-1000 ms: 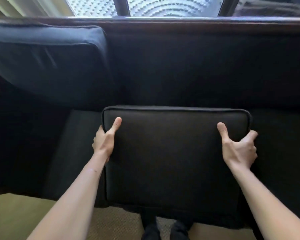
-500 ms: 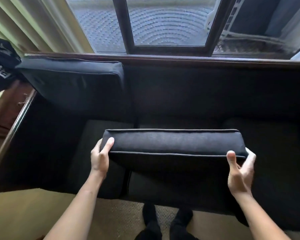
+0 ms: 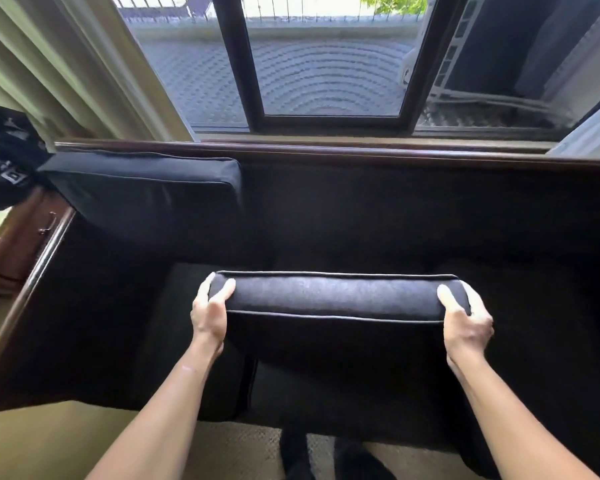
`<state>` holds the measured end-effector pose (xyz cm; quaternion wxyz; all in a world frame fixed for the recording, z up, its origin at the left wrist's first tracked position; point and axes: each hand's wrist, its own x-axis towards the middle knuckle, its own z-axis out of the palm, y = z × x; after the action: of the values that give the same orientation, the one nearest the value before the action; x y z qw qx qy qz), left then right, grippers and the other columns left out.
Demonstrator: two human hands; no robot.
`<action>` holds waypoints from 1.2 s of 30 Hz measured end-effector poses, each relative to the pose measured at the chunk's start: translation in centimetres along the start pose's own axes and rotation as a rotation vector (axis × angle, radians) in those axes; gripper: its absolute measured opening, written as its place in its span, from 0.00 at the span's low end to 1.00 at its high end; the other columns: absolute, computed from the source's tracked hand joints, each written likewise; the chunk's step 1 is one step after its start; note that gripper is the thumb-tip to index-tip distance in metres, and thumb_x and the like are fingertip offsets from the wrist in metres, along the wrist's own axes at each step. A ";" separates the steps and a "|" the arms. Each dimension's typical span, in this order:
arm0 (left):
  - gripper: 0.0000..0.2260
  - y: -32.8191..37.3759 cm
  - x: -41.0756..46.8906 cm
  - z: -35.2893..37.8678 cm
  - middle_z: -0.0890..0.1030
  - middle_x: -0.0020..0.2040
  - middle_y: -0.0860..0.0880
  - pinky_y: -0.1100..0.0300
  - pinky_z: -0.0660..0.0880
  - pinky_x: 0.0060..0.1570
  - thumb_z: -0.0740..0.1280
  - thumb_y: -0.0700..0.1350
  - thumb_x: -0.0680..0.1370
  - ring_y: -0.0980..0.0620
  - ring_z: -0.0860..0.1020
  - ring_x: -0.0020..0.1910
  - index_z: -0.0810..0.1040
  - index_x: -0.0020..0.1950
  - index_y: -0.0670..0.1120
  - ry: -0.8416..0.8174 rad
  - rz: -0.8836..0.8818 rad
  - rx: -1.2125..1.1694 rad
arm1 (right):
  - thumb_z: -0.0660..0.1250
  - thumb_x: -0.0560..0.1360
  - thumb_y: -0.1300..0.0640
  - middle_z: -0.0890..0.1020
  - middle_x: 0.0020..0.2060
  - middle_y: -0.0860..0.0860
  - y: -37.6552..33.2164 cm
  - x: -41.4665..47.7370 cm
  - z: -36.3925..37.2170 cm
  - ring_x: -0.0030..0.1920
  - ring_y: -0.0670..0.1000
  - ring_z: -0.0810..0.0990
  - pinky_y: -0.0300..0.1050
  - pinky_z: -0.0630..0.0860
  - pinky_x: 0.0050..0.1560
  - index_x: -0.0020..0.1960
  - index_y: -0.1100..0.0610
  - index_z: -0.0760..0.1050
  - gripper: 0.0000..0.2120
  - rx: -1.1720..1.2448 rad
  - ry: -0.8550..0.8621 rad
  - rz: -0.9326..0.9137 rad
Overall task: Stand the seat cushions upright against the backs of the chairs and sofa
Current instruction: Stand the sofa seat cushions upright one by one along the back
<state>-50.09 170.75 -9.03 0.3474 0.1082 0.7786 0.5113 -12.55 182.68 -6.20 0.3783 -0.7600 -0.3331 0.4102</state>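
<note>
A black sofa with a dark wooden top rail stands under a window. I hold a black piped seat cushion on edge above the middle of the seat, its top edge facing me. My left hand grips its left end and my right hand grips its right end. A second black cushion stands upright against the sofa back at the left end. The held cushion is still apart from the sofa back.
A window with a dark frame is behind the sofa, with pale curtains at the left. A wooden drawer unit with a black bag on it stands left of the sofa. My feet are on beige carpet.
The cushion has been tipped up from lying flat to standing on edge. Both hands shifted from its sides to its upper corners, and the view lifted toward the window.
</note>
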 end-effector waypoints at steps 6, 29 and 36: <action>0.22 0.6 0.7 3.0 0.86 0.63 0.51 0.56 0.77 0.66 0.74 0.52 0.75 0.50 0.83 0.64 0.83 0.69 0.48 0.087 -0.038 -0.076 | 0.68 0.73 0.44 0.82 0.64 0.51 -2.9 4.1 1.6 0.64 0.58 0.79 0.47 0.72 0.66 0.71 0.47 0.76 0.26 -0.018 0.060 -0.033; 0.36 14.7 19.0 13.8 0.78 0.74 0.50 0.55 0.67 0.77 0.80 0.47 0.68 0.51 0.74 0.74 0.77 0.77 0.55 -0.110 0.078 0.075 | 0.68 0.72 0.43 0.82 0.64 0.49 -12.3 18.0 14.0 0.64 0.55 0.79 0.47 0.72 0.68 0.70 0.45 0.75 0.27 -0.050 0.102 -0.090; 0.24 11.5 20.8 14.7 0.68 0.78 0.36 0.54 0.63 0.78 0.68 0.47 0.86 0.36 0.70 0.77 0.70 0.82 0.54 -0.189 0.350 0.625 | 0.63 0.80 0.46 0.73 0.70 0.59 -10.1 19.6 16.6 0.67 0.63 0.74 0.53 0.68 0.66 0.73 0.57 0.67 0.25 -0.238 0.050 -0.207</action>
<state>-57.91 197.46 -11.45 0.2751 0.3875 0.8314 0.2881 -20.44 208.70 -11.17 0.3341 -0.7709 -0.4465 0.3078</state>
